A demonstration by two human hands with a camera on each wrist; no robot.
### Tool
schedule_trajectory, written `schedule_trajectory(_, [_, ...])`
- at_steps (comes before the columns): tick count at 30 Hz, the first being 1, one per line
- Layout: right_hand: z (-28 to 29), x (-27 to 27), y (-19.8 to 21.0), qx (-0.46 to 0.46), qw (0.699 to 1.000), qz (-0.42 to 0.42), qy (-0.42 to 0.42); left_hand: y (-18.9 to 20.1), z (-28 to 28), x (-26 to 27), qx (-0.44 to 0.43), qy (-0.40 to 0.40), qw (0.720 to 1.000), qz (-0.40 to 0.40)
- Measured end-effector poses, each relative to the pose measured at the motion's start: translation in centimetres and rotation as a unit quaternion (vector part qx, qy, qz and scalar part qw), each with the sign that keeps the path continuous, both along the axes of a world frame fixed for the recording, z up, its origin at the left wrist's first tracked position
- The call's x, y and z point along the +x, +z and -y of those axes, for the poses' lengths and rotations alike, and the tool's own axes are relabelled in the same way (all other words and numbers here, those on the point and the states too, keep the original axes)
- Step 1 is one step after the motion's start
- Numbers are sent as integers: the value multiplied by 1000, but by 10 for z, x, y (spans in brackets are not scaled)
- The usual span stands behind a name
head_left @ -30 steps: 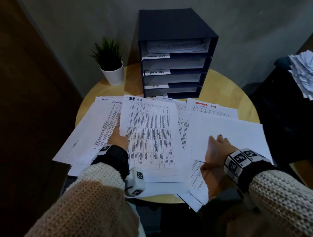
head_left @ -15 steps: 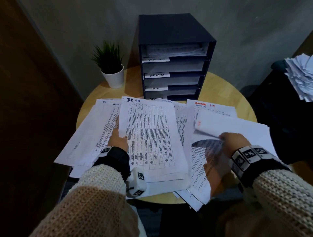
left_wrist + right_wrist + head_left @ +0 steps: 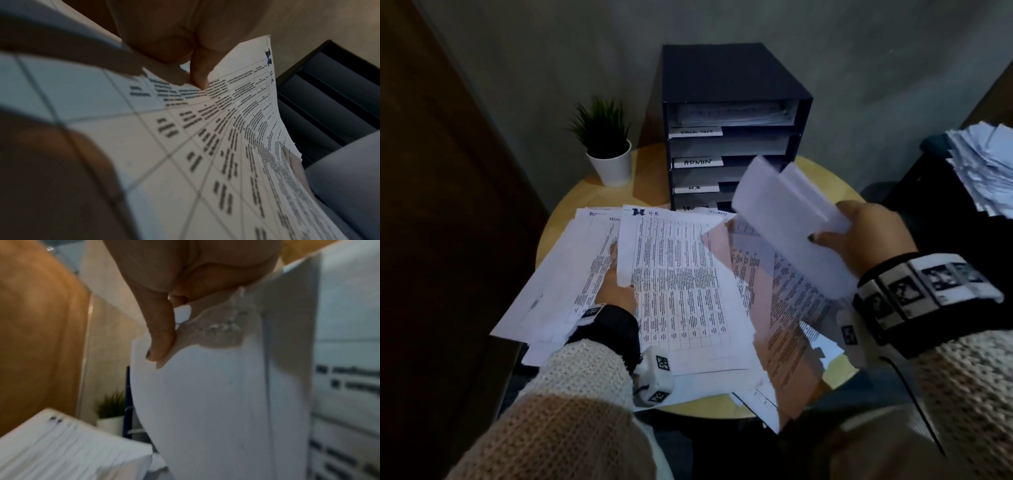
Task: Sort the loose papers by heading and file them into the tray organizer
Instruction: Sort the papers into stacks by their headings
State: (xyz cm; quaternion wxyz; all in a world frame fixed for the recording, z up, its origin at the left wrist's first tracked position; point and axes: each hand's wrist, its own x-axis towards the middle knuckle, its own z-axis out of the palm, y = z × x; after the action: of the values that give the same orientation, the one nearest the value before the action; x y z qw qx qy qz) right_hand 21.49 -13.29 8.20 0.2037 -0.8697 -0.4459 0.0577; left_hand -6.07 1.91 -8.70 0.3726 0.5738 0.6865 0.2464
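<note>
Loose printed papers (image 3: 571,274) lie spread over a round wooden table (image 3: 822,185). At its back stands the dark tray organizer (image 3: 732,78), with labelled trays such as "ADMIN" and "H.R"; its top tray holds papers. My left hand (image 3: 616,291) pinches the left edge of a table-printed sheet headed "H.R" (image 3: 681,284), thumb on the printed face (image 3: 198,78). My right hand (image 3: 866,236) grips a couple of white sheets (image 3: 784,212), blank backs toward me, raised above the right side of the pile in front of the lower trays. The thumb (image 3: 162,340) presses on their near edge (image 3: 216,402).
A small potted plant (image 3: 609,150) stands left of the organizer. A messy stack of papers (image 3: 983,164) sits on dark furniture at the far right. A dark panel runs along the left. Papers overhang the table's near edge (image 3: 767,404).
My right hand took hold of sheets from the right of the pile and lifted them up, turned toward the organizer. The left hand has stayed at the "H.R" sheet.
</note>
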Motion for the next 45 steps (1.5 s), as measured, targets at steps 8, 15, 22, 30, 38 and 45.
schedule_trajectory(8, [0, -32, -62, -191, 971, -97, 102, 3, -3, -7, 1, 50, 999, 22])
schedule_trajectory(15, [-7, -15, -43, 36, 958, -253, 128, 15, 0, -11, -17, 33, 999, 12])
schedule_trajectory(22, [-13, 28, -31, 239, 848, -473, 19, 2, -2, -10, 19, 63, 997, 48])
schedule_trajectory(30, [1, 46, -100, 1, 959, -202, -197, 0, -3, -13, 8, 49, 998, 49])
schedule_trajectory(38, [0, 57, -152, -123, 939, -283, -154, -2, -7, -14, 14, 36, 998, 43])
schedule_trajectory(45, [7, 53, -164, -192, 965, -137, -117, 27, -4, -13, 67, 53, 995, 49])
